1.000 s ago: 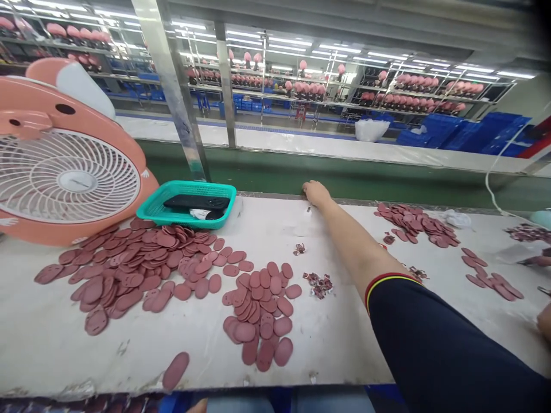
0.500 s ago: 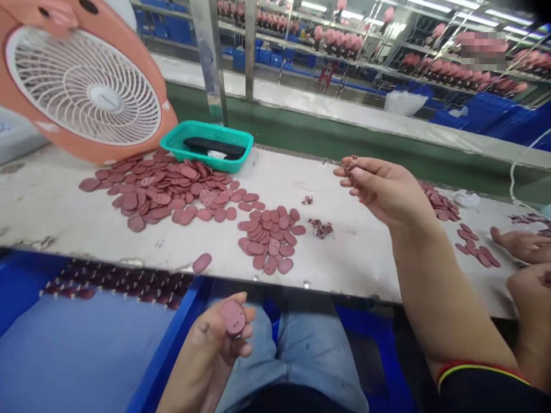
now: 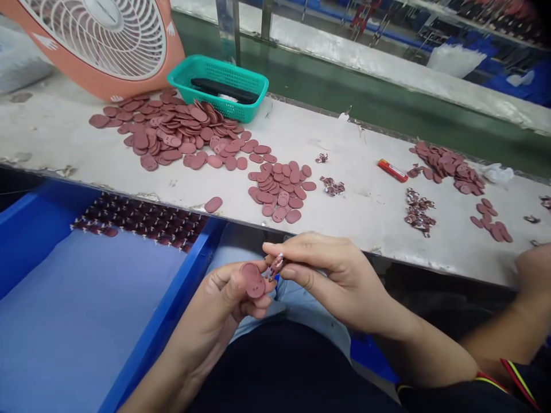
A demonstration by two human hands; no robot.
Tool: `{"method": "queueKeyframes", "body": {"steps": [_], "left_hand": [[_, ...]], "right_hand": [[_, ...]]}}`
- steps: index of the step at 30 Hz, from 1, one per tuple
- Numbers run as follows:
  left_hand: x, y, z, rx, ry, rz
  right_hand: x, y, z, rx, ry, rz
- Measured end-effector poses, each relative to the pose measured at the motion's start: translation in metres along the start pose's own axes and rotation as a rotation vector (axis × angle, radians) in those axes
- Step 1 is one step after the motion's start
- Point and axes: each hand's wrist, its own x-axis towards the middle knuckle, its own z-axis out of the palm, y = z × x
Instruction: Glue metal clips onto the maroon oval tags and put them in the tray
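Over my lap, my left hand (image 3: 235, 295) pinches a dark red oval rubber piece (image 3: 253, 280) with small holes. My right hand (image 3: 327, 275) meets it from the right, fingers closed on a small dark red clip-like part (image 3: 275, 267) that touches the oval piece's edge. On the white bench above lie a small pile of oval pieces (image 3: 279, 186) and a large pile (image 3: 172, 132). Little heaps of the small parts (image 3: 333, 186) sit to the right of the small pile.
A blue bin (image 3: 163, 321) at my left holds finished pieces (image 3: 138, 221) along its far wall. A teal basket (image 3: 217, 86) and an orange fan (image 3: 103, 40) stand at the back left. A red lighter (image 3: 392, 170) lies on the bench. Another person's hand (image 3: 534, 267) is at right.
My right hand came back from the bench's far edge carrying a small part and dropped to my lap, meeting my left hand with its oval piece. My view tilted downward.
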Motion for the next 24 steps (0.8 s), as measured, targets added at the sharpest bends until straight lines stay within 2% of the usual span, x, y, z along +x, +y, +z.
{"method": "queueKeyframes", "body": {"steps": [7, 16, 24], "left_hand": [[0.0034, -0.0047, -0.0049, -0.005, -0.03, -0.034], [0.0078, -0.0058, -0.007, -0.036, -0.054, -0.072], [0.0072, -0.0035, -0.0036, -0.082, -0.022, -0.11]], "right_hand": [[-0.0015, -0.0049, 0.0011, -0.12, 0.015, -0.009], [0.0033, -0.0006, -0.0002, -0.072, -0.038, 0.002], [0.0058, -0.0017, -0.0028, -0.115, -0.078, -0.024]]}}
